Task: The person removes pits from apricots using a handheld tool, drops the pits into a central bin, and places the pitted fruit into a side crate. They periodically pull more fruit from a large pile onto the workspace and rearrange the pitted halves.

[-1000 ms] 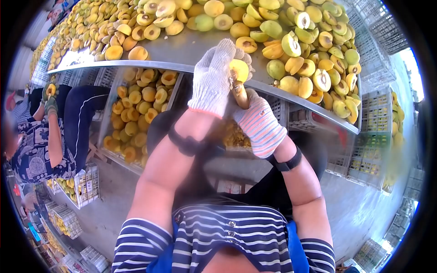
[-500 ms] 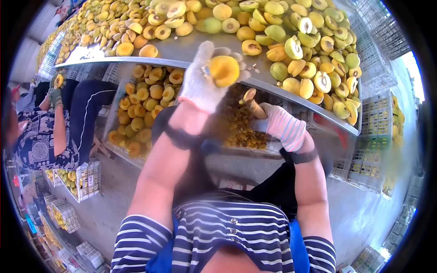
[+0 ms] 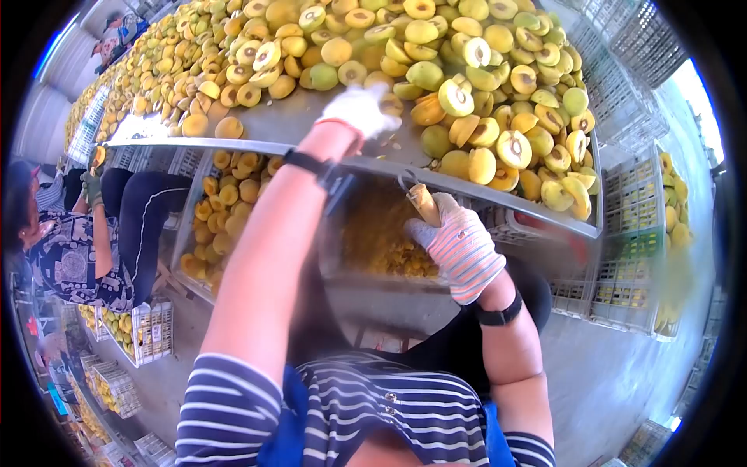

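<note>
My left hand (image 3: 359, 110), in a white knit glove, reaches over the metal table (image 3: 299, 118) to the near edge of a heap of halved yellow peaches (image 3: 506, 86). Motion smears its fingers, and whether they grip a peach half cannot be made out. My right hand (image 3: 464, 253), in a striped glove, is wrapped round the wooden handle of a loop-ended pitting tool (image 3: 424, 204). Its thin metal loop points up toward the table edge. Below the tool is a bin of brownish-yellow scraps (image 3: 401, 255). Several peach halves on the table show their pits.
Left of the scrap bin stands a crate of peach halves (image 3: 222, 198). A co-worker (image 3: 82, 249) sits at the left, a gloved hand raised near a peach half. Stacked plastic crates (image 3: 634, 233) stand at the right, and fruit-filled crates (image 3: 148, 331) sit on the floor at left.
My left hand has moved forward from above the bin to the heap; the hollowed peach half in its palm no longer shows. My right hand has shifted slightly back, still holding the pitting tool.
</note>
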Motion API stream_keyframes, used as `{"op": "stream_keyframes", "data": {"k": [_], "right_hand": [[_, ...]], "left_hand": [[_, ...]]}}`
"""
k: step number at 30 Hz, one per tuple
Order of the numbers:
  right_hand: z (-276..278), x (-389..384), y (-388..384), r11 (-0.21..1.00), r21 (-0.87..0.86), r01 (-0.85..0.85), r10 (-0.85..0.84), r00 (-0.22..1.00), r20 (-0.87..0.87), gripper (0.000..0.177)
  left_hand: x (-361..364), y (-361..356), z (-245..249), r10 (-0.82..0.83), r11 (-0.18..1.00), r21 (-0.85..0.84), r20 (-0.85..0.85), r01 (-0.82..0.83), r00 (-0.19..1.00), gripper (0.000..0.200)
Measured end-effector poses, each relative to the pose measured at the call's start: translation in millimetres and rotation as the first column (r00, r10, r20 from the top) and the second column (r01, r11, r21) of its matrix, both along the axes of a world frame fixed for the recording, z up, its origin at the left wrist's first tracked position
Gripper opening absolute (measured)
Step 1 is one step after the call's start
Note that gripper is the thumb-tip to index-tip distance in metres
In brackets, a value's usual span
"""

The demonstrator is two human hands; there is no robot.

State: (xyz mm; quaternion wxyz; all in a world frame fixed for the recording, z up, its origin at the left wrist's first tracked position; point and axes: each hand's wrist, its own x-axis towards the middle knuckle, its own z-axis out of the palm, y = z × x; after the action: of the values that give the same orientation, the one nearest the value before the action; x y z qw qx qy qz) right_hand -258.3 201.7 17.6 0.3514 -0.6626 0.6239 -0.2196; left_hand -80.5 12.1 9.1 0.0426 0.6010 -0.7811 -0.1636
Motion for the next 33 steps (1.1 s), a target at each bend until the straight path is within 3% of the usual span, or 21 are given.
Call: {"op": "stream_keyframes", "data": {"k": [1,5,7,8,9,10,11,12,13,14,15,16,17,19,20,21,23,25,27,30,33], "right_hand": [[1.9,-0.5,-0.5,1.0,-0.01,0.001,-0.001,1.0,-0.005,0.04],[4.9,-6.0,-8.6,0.99,0.033,0.139,-0.141,0.988,0.067,0.045],[-5.7,-6.5,-15.6,0.95,-0.1,0.294,-0.257,0.925,0.278,0.04],[8.6,-4.4,-16.6,0.962,-0.038,0.272,-0.238,0.896,0.376,0.032],[-12.5,-13.5,-20.6,0.934,-0.357,-0.011,-0.022,0.996,-0.086,0.026],[-31.8,-9.5,-27.7,0.897,-0.428,-0.108,0.082,0.993,-0.079,0.026],[-41.5,-4.8,-30.8,0.84,-0.504,-0.2,0.185,0.979,-0.081,0.026],[-25.0,15.0,-26.0,0.979,-0.2,0.042,0.042,0.917,0.397,0.027],[-2.8,37.2,-19.8,0.971,0.203,0.128,-0.237,0.65,0.722,0.029],[8.3,44.1,-14.9,0.929,0.365,0.056,-0.332,0.561,0.758,0.032],[0.6,55.9,-14.8,0.944,0.326,0.04,-0.304,0.484,0.82,0.032],[-11.2,62.9,-18.8,0.967,0.25,0.059,-0.245,0.505,0.828,0.033],[-15.0,69.6,-22.4,0.982,0.175,0.076,-0.189,0.523,0.831,0.034],[-10.4,64.3,-22.4,0.994,0.054,0.1,-0.112,0.787,0.607,0.036],[-13.3,60.5,-25.3,0.992,-0.088,0.09,-0.057,0.944,0.324,0.042],[-14.3,60.5,-27.5,0.993,-0.081,0.084,-0.054,0.945,0.322,0.042],[-13.5,61.3,-28.4,0.985,-0.171,0.018,-0.019,1.0,-0.007,0.047],[-22.7,60.4,-32.1,0.975,-0.222,-0.007,0.011,1.0,0.014,0.056],[-14.9,60.4,-34.9,0.97,-0.18,-0.16,0.113,0.962,-0.248,0.049],[0.9,67.4,-29.1,0.994,-0.086,-0.072,0.053,0.978,-0.2,0.053],[-12.3,68.3,-25.1,0.989,-0.037,-0.142,0.136,0.981,-0.137,0.056]], "left_hand": [[-11.9,-9.2,-13.7,-0.028,0.999,0.02,0.127,0.025,0.991,0.063],[-3.8,-24.7,-25.7,-0.137,0.988,-0.051,0.126,0.144,0.982,0.047],[10.1,17.0,18.5,-0.215,0.955,0.146,-0.262,0.259,0.941,0.05],[17.7,35.1,32.0,-0.306,0.933,0.078,-0.336,0.35,0.891,0.055],[24.1,52.9,38.7,-0.393,0.902,0.003,-0.407,0.431,0.825,0.059],[28.7,68.8,38.9,-0.389,0.901,0.012,-0.417,0.433,0.821,0.059],[33.1,83.6,39.7,-0.197,0.897,0.118,-0.756,0.426,0.624,0.058],[36.7,95.9,41.8,0.057,0.865,0.21,-0.943,0.456,0.327,0.058],[37.9,106.8,44.0,0.071,0.891,0.176,-0.964,0.419,0.255,0.055],[36.4,111.1,24.0,0.102,0.917,0.109,-0.994,0.384,0.039,0.053],[26.1,118.0,20.0,0.115,0.941,0.049,-0.977,0.336,-0.181,0.052],[19.0,127.8,21.4,0.365,0.899,0.188,-0.822,0.395,-0.438,0.05],[18.3,123.8,16.8,0.364,0.9,0.188,-0.82,0.394,-0.441,0.05],[23.4,114.6,1.0,0.194,0.975,0.171,-0.968,0.144,-0.162,0.041],[25.7,111.9,6.0,0.464,0.885,0.373,-0.76,0.278,-0.456,0.039],[29.2,107.2,1.4,0.466,0.884,0.379,-0.756,0.274,-0.46,0.039],[34.7,100.9,-9.2,0.548,0.835,0.412,-0.682,0.365,-0.484,0.039],[30.4,104.7,-13.0,0.401,0.915,0.359,-0.849,0.182,-0.345,0.04],[33.2,104.5,-14.4,0.457,0.885,0.324,-0.738,0.334,-0.497,0.033],[38.5,99.3,-10.6,0.577,0.816,0.5,-0.709,0.289,-0.405,0.035],[45.7,101.8,-8.4,0.529,0.83,0.347,-0.738,0.437,-0.419,0.03]]}}
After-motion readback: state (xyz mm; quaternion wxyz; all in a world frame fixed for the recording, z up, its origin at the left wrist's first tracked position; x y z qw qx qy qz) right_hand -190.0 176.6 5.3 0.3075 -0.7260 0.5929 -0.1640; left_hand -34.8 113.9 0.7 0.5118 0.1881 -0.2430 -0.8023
